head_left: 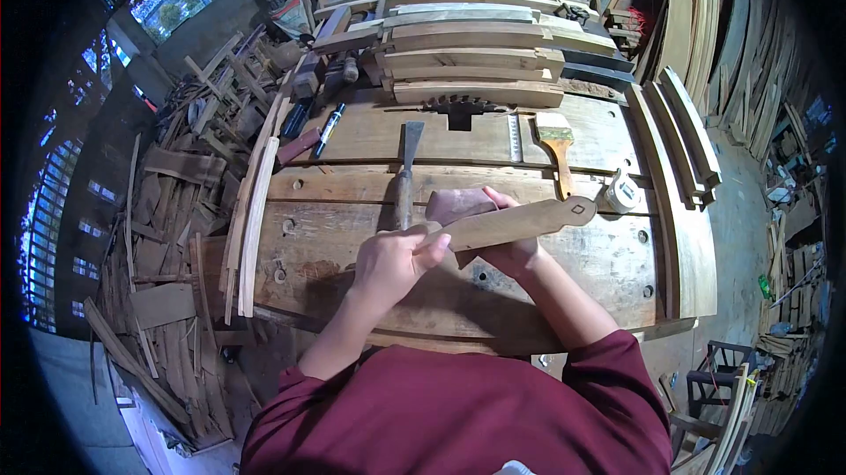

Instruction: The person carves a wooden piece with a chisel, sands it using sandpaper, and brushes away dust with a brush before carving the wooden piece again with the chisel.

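A shaped wooden piece (507, 226) with a rounded end and a small diamond mark is held slantwise above the workbench (423, 294). My left hand (388, 262) is closed round its left end, thumb pressed along the near face. My right hand (515, 256) is beneath and behind the piece, mostly hidden by it; its fingertips reach a folded purplish-brown sheet (458, 204), which looks like sandpaper, on the far side. Just beyond my left hand lies a chisel (408, 162), its blade pointing away. A paintbrush (557, 144) and a white tape measure (623, 192) lie beyond my right hand.
A marker (330, 129) and a reddish-brown roll (298, 147) lie at the bench's left. Stacked boards (471, 61) fill the back. Long wooden strips stand along the left edge (258, 228) and right edge (674, 219). Scrap wood (176, 237) is piled on the left.
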### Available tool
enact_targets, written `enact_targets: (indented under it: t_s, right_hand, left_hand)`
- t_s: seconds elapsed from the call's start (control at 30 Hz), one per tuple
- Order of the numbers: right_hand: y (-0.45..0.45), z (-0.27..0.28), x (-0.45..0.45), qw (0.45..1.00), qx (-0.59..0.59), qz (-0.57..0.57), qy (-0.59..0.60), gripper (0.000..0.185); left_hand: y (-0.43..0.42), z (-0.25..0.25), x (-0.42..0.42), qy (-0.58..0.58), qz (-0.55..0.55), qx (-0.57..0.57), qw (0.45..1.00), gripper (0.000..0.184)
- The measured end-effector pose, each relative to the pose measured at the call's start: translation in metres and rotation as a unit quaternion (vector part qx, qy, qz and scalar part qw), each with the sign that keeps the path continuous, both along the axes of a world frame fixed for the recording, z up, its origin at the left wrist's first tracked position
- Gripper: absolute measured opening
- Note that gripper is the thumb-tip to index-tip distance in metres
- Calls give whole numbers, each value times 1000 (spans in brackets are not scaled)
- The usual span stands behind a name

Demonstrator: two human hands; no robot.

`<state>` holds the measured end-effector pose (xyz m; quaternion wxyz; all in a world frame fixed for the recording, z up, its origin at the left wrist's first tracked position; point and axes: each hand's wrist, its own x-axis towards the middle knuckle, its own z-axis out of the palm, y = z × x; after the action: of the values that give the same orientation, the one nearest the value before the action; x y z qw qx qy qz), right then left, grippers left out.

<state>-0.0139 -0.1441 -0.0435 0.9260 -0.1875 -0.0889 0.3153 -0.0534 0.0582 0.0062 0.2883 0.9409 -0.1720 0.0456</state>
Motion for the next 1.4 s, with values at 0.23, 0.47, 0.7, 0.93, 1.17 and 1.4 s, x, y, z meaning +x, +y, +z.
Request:
enact_targets:
  t_s: [0.23, 0.47, 0.7, 0.93, 1.17, 1.4]
  right_hand:
    - [-30, 18, 10, 984, 124, -122, 27, 49]
    - [-24, 17, 12, 985, 27, -166, 34, 43]
    - [-5, 14, 7, 980, -108, -167, -17, 49]
    - [10, 24, -10, 979, -91, -136, 123, 50]
    - [-12, 9, 4, 983, -32, -181, 17, 51]
    - [-5, 16, -1, 986, -72, -139, 53, 56]
  left_hand:
    - [21, 6, 5, 36, 69, -20, 997, 53]
    - [28, -3, -5, 75, 52, -87, 992, 52]
    - [17, -16, -9, 205, -84, -295, 929, 42]
    - [0, -11, -8, 172, -4, -222, 960, 33]
    - [9, -13, -8, 48, 5, -126, 991, 32]
    - [5, -17, -2, -14, 6, -146, 989, 34]
